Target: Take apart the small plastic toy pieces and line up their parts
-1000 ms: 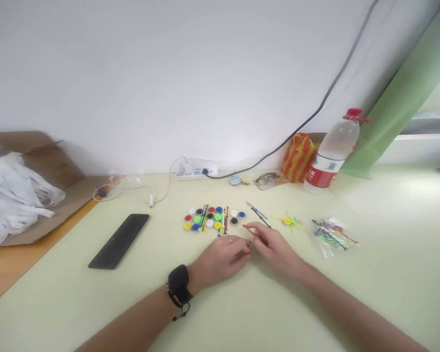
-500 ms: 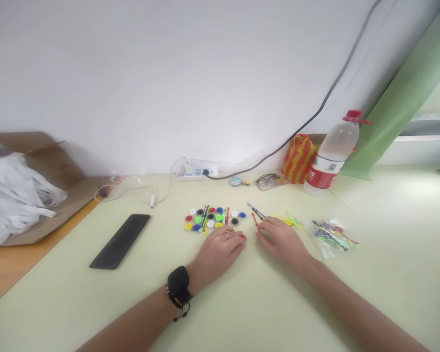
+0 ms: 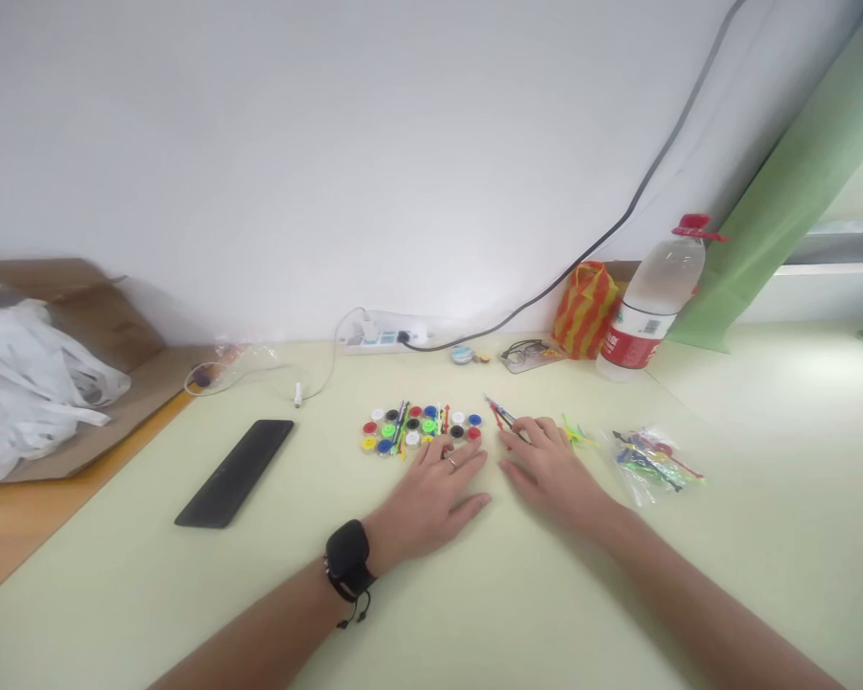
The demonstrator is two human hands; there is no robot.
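Several small coloured discs in red, white, black, green, blue and yellow lie in groups, with thin plastic arrow-shaped sticks between them. My left hand, wearing a ring, is flat with its fingers spread at the front edge of the discs. Just beyond its fingertips lies a red disc, below a blue disc. My right hand rests palm down, fingers stretched out, its fingertips touching a small bunch of red, blue and dark sticks. Behind that hand are yellow-green sticks.
A clear bag of coloured sticks lies to the right. A black slab is on the left. Along the wall are a power strip, a striped pouch and a large bottle. White plastic bags sit far left.
My left hand has let go of the red disc, which now lies below the blue one, and its fingers have spread. My right fingers have shifted onto the bunch of sticks; the red one lies closer in.
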